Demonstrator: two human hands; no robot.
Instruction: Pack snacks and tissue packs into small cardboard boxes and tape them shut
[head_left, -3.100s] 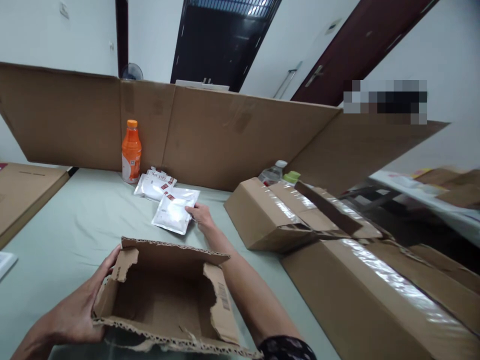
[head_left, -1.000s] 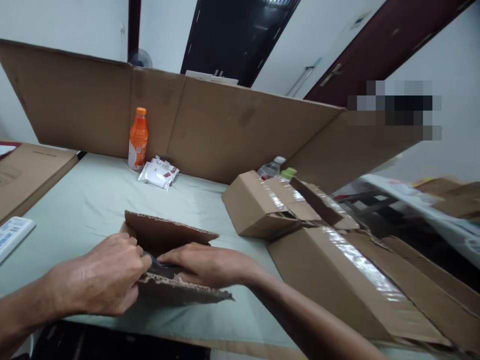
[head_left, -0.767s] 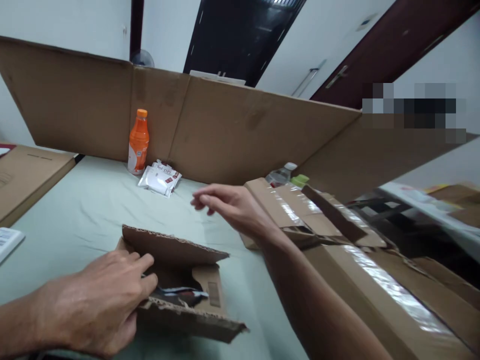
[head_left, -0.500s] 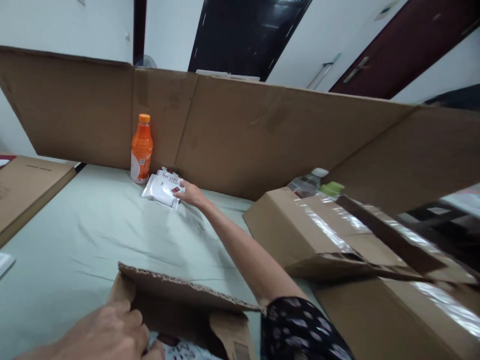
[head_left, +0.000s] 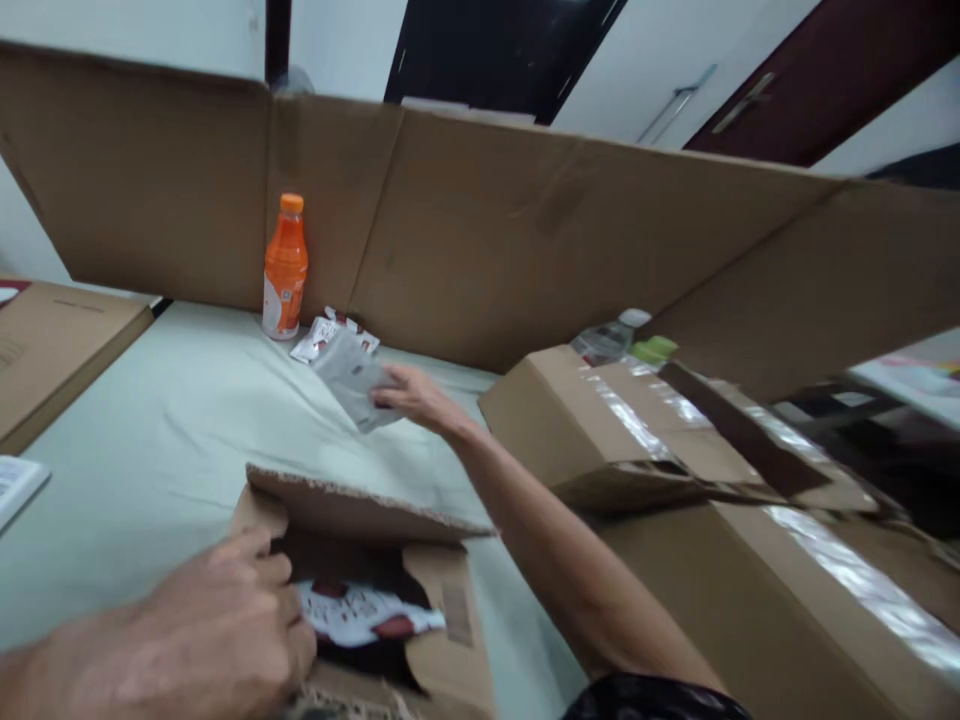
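My right hand (head_left: 416, 398) pinches a white sachet (head_left: 352, 378) by its right edge and holds it tilted above the cloth. Just behind it, another white and dark-red packet (head_left: 319, 338) lies near the foot of an orange bottle (head_left: 285, 270). Down in front, my left hand (head_left: 217, 610) has its fingers closed over the left wall of an open cardboard box (head_left: 450, 610). Inside that box rests a white packet (head_left: 367, 613) with dark-red print. Part of the box's near side is hidden by my left hand.
A tall cardboard panel (head_left: 480, 230) stands along the back. Larger taped boxes (head_left: 547, 400) are on the right, with a clear bottle (head_left: 600, 342) and a green cap (head_left: 654, 349) behind. At left are a flat carton (head_left: 67, 345) and a white object (head_left: 19, 485).
My right hand has lifted a sachet off the pile and drawn it rightward and nearer. More of the box's inside and its packet shows. My left hand keeps hold of the box.
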